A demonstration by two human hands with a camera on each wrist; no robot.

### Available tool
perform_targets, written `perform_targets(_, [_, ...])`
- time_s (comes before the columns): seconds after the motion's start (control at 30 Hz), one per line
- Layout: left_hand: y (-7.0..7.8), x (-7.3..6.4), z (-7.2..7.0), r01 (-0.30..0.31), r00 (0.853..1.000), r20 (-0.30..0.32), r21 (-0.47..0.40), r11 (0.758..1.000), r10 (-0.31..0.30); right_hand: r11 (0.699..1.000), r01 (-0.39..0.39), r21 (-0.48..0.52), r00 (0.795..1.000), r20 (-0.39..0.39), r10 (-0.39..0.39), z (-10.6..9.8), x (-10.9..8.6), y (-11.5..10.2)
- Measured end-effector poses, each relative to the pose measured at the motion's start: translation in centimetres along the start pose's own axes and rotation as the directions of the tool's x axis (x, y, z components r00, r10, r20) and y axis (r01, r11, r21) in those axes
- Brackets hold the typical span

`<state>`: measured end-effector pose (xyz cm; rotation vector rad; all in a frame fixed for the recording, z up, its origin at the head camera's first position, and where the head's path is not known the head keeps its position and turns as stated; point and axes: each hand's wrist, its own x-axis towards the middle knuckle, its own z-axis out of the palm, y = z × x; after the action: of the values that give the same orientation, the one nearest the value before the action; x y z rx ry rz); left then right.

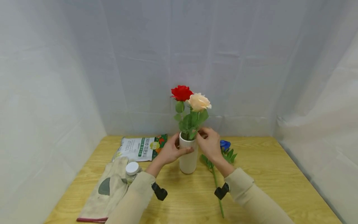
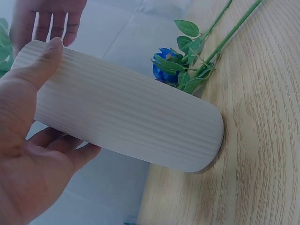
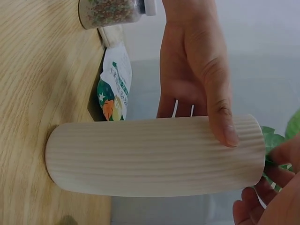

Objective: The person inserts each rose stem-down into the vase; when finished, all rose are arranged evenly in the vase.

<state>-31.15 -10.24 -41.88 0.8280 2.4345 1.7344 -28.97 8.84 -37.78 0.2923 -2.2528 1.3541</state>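
Note:
A white ribbed vase (image 1: pixel 188 161) stands upright on the table, with a red rose (image 1: pixel 181 93) and a peach rose (image 1: pixel 199 102) rising from its mouth. My left hand (image 1: pixel 172 151) grips the vase near the top, its thumb (image 3: pixel 226 126) across the ribbed front and the fingers around the other side. At the rim on the right, the curled fingers of my right hand (image 1: pixel 211 144) pinch among the peach rose's lower stem and leaves; the exact grip is partly hidden. A blue rose (image 1: pixel 225 145) lies on the table behind my right wrist.
Left of the vase lies a printed white and green bag (image 1: pixel 142 148). Nearer are a white-lidded jar (image 1: pixel 132 168) of coloured granules and a pair of cream gloves (image 1: pixel 107 189). The blue rose's stem (image 1: pixel 219 202) reaches toward the front. Pale sheeting (image 1: pixel 190 46) encloses the back and sides.

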Motion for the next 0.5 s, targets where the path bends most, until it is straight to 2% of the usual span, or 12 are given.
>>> perform_targets(0.23, [0.19,-0.09,0.01,0.025,1.0,-0.013,0.004,1.0,-0.025,1.0,0.01,0.005,1.0,0.014,-0.01,0.19,-0.13,-0.11])
perform_targets(0.5, [0.2,-0.04,-0.02,-0.004,1.0,-0.009,-0.002,1.0,0.004,1.0,-0.005,-0.004,1.0,0.019,0.005,-0.04,-0.03,-0.17])
